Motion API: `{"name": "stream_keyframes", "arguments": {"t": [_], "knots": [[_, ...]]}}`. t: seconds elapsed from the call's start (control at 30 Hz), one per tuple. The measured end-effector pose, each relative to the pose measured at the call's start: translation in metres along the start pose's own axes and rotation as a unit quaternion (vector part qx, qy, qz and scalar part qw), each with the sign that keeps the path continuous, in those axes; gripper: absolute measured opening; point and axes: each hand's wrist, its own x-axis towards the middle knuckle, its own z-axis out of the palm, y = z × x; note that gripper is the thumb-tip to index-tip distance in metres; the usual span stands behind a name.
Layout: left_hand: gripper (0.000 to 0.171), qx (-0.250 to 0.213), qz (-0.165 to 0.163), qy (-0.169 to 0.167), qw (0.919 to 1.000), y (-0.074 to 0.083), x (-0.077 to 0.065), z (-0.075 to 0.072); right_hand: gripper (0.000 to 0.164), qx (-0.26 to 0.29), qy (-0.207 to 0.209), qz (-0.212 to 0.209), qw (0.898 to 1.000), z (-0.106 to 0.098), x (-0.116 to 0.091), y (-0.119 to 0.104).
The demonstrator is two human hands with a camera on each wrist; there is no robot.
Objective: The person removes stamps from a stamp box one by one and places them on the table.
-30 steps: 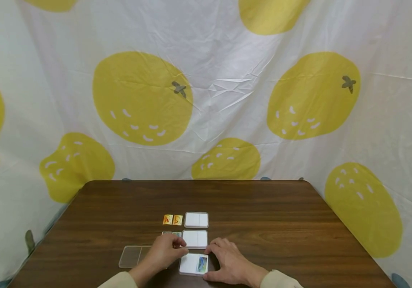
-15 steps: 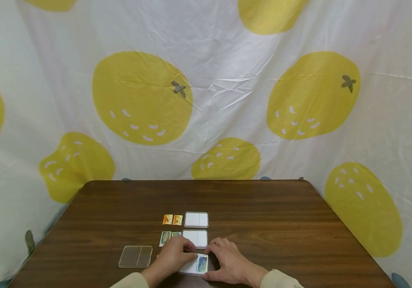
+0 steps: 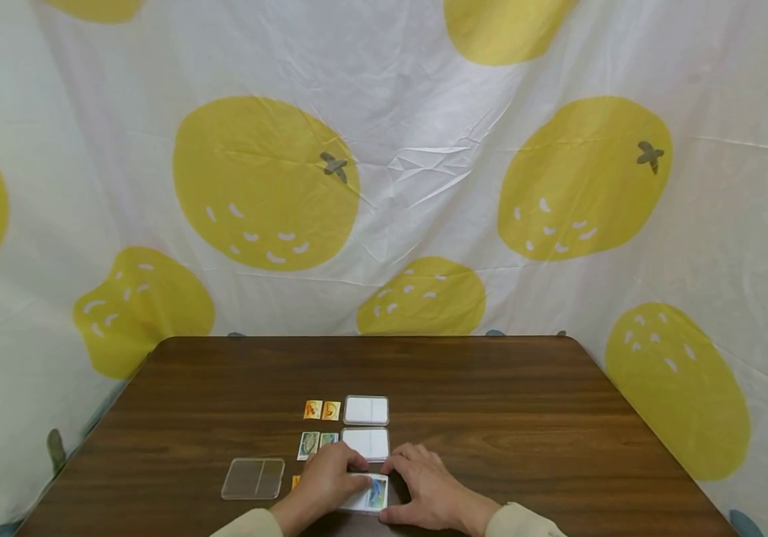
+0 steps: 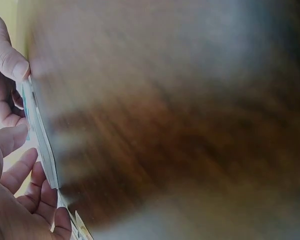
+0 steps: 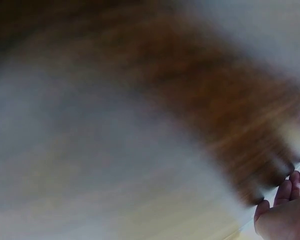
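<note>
A flat clear-rimmed case with a white insert lies at the front middle of the table. In it, on the right half, sits a small blue-green picture card like a stamp. My left hand reaches over the case from the left, its thumb at the card and its fingers extended. With fingertip and thumb at two corners, my right hand holds the case's right edge. In the left wrist view the case shows edge-on between both hands. Only part of my right hand shows in its wrist view.
Two more white-lined cases, a middle one and a far one, lie behind. Beside them are green cards and orange cards. A clear divided cover lies left. An orange piece peeks out beside my left hand.
My left hand has moved right over the case, its thumb now at the blue-green card. The green cards and an orange piece have come into view. My right hand has stayed in place.
</note>
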Motion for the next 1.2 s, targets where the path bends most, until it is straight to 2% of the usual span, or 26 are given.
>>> {"name": "stream_keyframes", "arguments": {"t": [0.3, 0.8, 1.2], "knots": [[0.015, 0.028, 0.003, 0.004, 0.9996, 0.0012, -0.0003, 0.0027, 0.05, 0.001, -0.004, 0.0, 1.0, -0.0004, -0.0003, 0.0012], [0.011, 0.032, -0.006, 0.0, 0.9995, 0.0026, -0.0003, 0.0024, 0.053, -0.005, 0.002, -0.005, 1.0, 0.0014, -0.0002, 0.0017], [0.01, 0.059, 0.012, 0.027, 0.9978, 0.0032, -0.0036, 0.0017, 0.052, -0.005, 0.0, -0.003, 1.0, 0.0014, 0.0001, 0.0019]]}}
